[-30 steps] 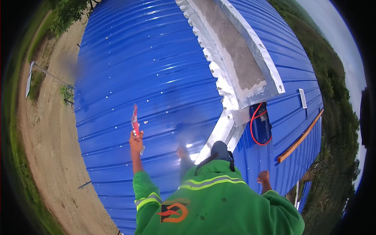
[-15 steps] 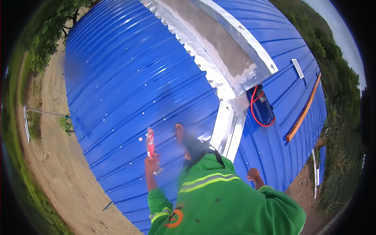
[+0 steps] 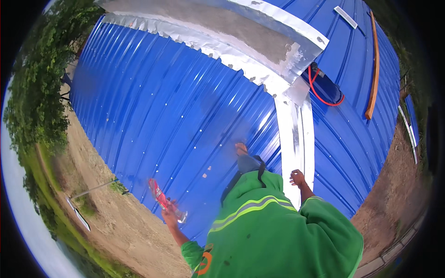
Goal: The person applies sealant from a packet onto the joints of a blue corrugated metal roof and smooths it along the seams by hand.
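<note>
On the left, my left hand (image 3: 171, 211) is closed round a long, slim red-and-silver pack (image 3: 159, 193) with a crinkled surface. Its red end sticks out beyond my fingers, and a shiny end (image 3: 182, 217) shows on the other side of my hand; the exact kind is not clear. Below the pack lies the blue ribbed metal roof (image 3: 153, 106). My right hand (image 3: 297, 178) hangs over the silver ridge strip (image 3: 292, 134), fingers loosely bent and apart, with nothing visible in them. One bare foot (image 3: 241, 148) of mine stands on the blue sheets.
A grey slab (image 3: 241, 39) edged with crinkled silver flashing (image 3: 204, 52) crosses the top. Beside its corner lie a dark blue object (image 3: 327, 88) and a red cable (image 3: 316, 94). Farther right are a wooden beam (image 3: 373, 69) and a white strip (image 3: 346, 17). Bare ground (image 3: 111, 204) lies beyond the roof edge.
My view has turned, and the slab now runs more across the top. My left hand with the pack shows lower and tilted left; my right hand has come over the ridge strip.
</note>
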The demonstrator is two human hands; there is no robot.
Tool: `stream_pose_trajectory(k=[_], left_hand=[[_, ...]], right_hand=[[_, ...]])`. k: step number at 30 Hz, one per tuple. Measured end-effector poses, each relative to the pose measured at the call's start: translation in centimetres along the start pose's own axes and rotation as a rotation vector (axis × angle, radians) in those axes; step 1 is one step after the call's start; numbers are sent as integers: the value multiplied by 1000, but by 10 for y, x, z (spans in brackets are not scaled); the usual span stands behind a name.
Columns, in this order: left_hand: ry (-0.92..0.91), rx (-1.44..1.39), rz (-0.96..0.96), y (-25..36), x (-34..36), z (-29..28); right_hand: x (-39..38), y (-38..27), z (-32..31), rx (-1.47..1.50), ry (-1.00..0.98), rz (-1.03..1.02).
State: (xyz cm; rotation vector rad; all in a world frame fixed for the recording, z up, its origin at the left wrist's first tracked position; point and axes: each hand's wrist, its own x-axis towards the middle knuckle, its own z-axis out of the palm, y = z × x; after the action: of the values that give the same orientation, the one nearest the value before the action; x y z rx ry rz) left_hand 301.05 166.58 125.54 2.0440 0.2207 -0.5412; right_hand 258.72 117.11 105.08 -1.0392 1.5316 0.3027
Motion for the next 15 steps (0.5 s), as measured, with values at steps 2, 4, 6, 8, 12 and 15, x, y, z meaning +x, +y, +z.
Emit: stream_pose_trajectory(k=[2, 4, 6, 8, 12, 15], left_hand=[[96, -110, 22, -28, 14, 8], [100, -150, -113, -75, 11, 25], [115, -98, -289, -119, 24, 47], [9, -20, -333, -149, 30, 53], [-138, 120, -413, -160, 69, 46], [-218, 157, -421, -152, 116, 46]], right_hand=[[-6, -4, 2, 1, -9, 83], [-8, -11, -4, 58, 10, 67], [-6, -25, -11, 141, 116, 75], [-9, -36, -17, 230, 190, 43], [-33, -53, -2, 349, 325, -6], [-52, -68, 36, 387, 529, 9]])
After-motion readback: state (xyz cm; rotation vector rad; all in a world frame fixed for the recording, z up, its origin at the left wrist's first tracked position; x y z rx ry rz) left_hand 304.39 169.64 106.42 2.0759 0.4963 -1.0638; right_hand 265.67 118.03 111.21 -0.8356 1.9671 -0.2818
